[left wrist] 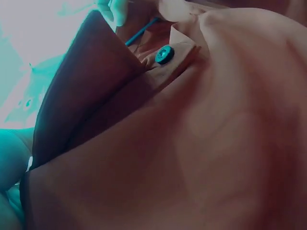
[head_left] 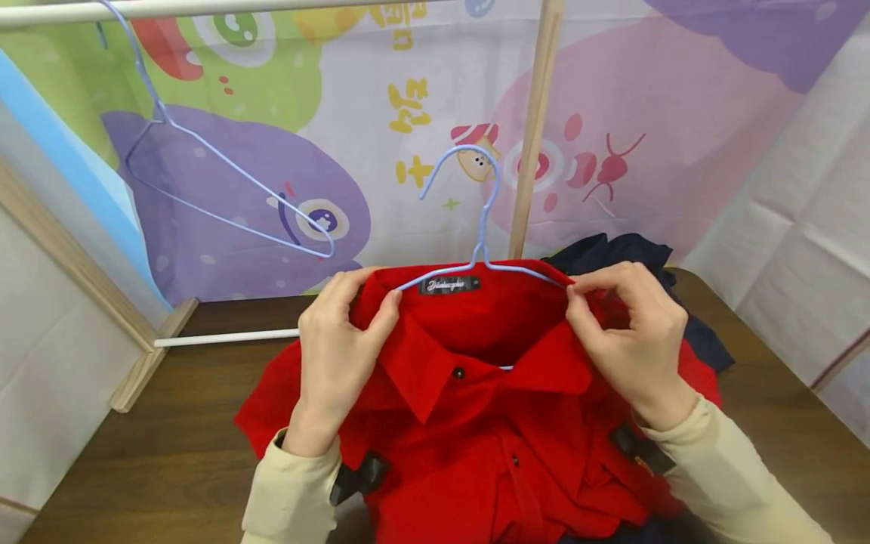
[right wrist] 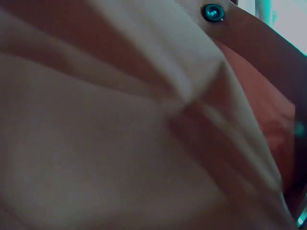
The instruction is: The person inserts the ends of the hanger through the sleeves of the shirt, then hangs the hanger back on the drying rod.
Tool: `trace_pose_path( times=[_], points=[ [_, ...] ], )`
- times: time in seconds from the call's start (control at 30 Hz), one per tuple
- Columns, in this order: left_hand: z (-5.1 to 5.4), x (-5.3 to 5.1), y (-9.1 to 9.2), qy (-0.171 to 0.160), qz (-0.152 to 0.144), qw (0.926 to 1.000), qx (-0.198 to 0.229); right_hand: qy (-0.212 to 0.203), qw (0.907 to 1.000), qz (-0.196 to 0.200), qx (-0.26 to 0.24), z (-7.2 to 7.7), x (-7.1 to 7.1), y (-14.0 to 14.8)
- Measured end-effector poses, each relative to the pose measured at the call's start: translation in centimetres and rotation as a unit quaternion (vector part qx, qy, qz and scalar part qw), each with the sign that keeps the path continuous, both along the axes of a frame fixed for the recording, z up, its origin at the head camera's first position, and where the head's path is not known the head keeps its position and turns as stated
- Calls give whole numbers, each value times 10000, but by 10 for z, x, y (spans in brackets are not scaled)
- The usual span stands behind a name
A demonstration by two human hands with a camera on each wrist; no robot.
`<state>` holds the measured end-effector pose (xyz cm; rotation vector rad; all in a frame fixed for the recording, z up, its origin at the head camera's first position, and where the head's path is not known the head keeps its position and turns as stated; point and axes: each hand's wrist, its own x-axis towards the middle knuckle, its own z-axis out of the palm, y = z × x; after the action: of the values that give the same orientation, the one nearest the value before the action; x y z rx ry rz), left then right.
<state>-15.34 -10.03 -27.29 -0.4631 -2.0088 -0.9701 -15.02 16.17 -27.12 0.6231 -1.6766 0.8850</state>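
Observation:
A red collared shirt [head_left: 476, 431] fills the lower middle of the head view, its top button [head_left: 458, 372] fastened. Inside its neck sits a light blue wire hanger [head_left: 482, 240], hook up and curving to the left. My left hand [head_left: 336, 351] pinches the collar on the left, thumb beside the hanger's arm. Opposite it, my right hand [head_left: 635, 332] pinches the collar's right side where the other hanger arm goes under the cloth. Most of the hanger's lower part is hidden by the shirt. Close up, the left wrist view shows a collar flap [left wrist: 86, 91]; the right wrist view shows shirt cloth [right wrist: 96, 143].
A second blue hanger [head_left: 231, 223] hangs from a white rail [head_left: 190, 9] at upper left. The rack has wooden posts [head_left: 537, 128] and a low white bar [head_left: 231, 338]. Dark folded cloth [head_left: 618, 253] lies behind the shirt on the brown table [head_left: 170, 446]. A printed curtain [head_left: 435, 91] stands behind.

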Motion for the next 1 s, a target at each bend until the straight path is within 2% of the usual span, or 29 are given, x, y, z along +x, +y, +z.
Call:
trace_pose_path(
  times=[0.17,0.23,0.33,0.4,0.5,0.53,0.6,0.67,0.77,0.87,1.0],
  points=[
    [6,-3,-2,28,-288,9996,55,-551,9961,366,580,7,-2,9],
    [12,-5,-3,-33,-483,9988,53,-798,9903,612,956,11,-4,16],
    [24,-7,-5,-144,-692,9975,47,-1233,9762,900,1542,18,-5,26],
    [31,-7,-8,-195,-843,9962,80,-1516,9671,782,1888,22,-5,31],
    [39,-5,-10,-323,-1067,9937,111,-1746,9588,289,2224,27,-4,34],
    [41,-5,-11,-364,-1157,9926,116,-1680,9585,55,2304,28,-4,34],
    [43,-3,-11,-506,-1333,9897,109,-1293,9636,-363,2313,28,-6,31],
    [43,-2,-11,-674,-1470,9868,37,-832,9692,-755,2194,27,-8,27],
    [40,0,-11,-939,-1641,9819,-118,-196,9713,-1298,1982,22,-12,21],
    [36,1,-14,-1115,-1489,9810,-549,92,9699,-1550,1876,16,-14,18],
    [31,3,-24,-1274,-992,9811,-1064,193,9680,-1704,1833,13,-17,19]
  ],
)
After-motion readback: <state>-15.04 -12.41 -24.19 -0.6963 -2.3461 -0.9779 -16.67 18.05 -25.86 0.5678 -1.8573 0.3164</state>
